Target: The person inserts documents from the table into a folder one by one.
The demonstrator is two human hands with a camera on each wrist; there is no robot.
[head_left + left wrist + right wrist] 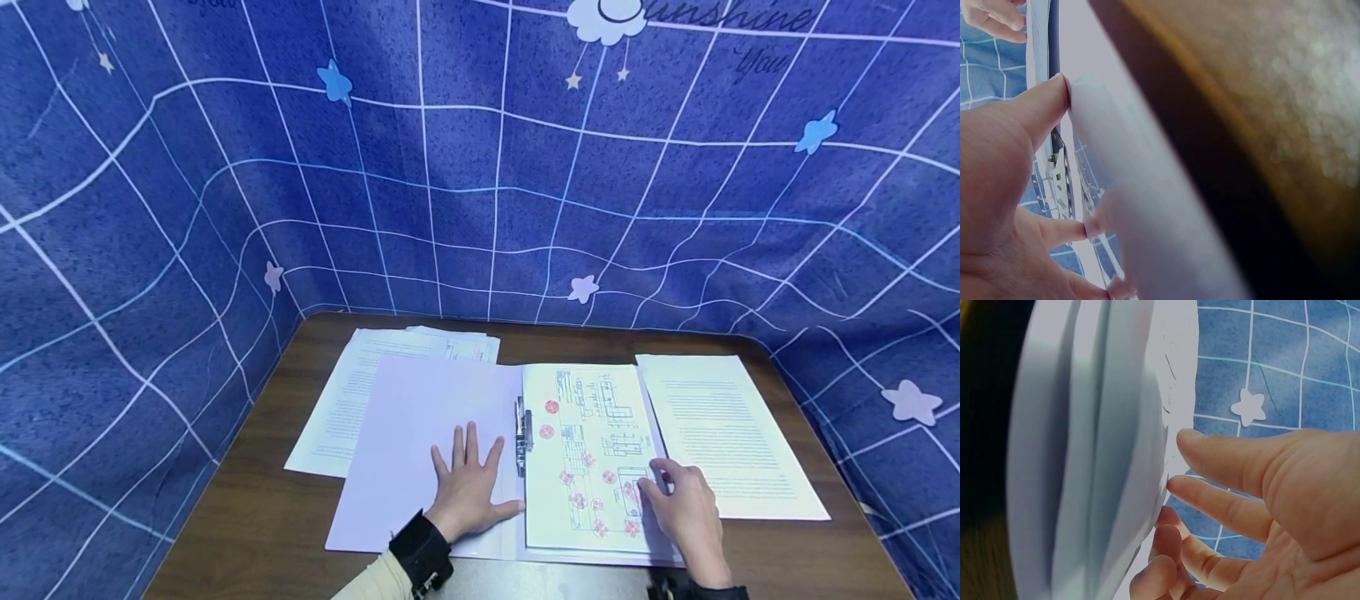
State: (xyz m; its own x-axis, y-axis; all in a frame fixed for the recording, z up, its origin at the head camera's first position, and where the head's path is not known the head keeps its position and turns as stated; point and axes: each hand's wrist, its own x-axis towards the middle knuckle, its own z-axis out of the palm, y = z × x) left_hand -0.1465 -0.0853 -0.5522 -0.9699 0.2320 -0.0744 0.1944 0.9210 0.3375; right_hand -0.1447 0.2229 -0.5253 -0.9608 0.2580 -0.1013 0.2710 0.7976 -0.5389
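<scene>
A lilac clip folder [442,400] lies spread out on the table. My left hand [468,496] rests on its left cover with the fingers spread and the thumb near the spine. In the left wrist view, the left hand [1007,181] appears side-on against the cover. A metal clip [521,433] stands along the top-left of a paper stack [592,450] bearing line drawings and red stamps. At the stack's right edge is my right hand [686,508], fingers loosely bent. In the right wrist view, its thumb and index fingertips touch the paper [1160,394], apart from each other.
Loose printed sheets [330,425] lie partly under the folder's left cover. More printed pages [738,433] lie to the right of the folder. A blue curtain [465,167] with grid lines and stars surrounds the brown wooden table [225,517].
</scene>
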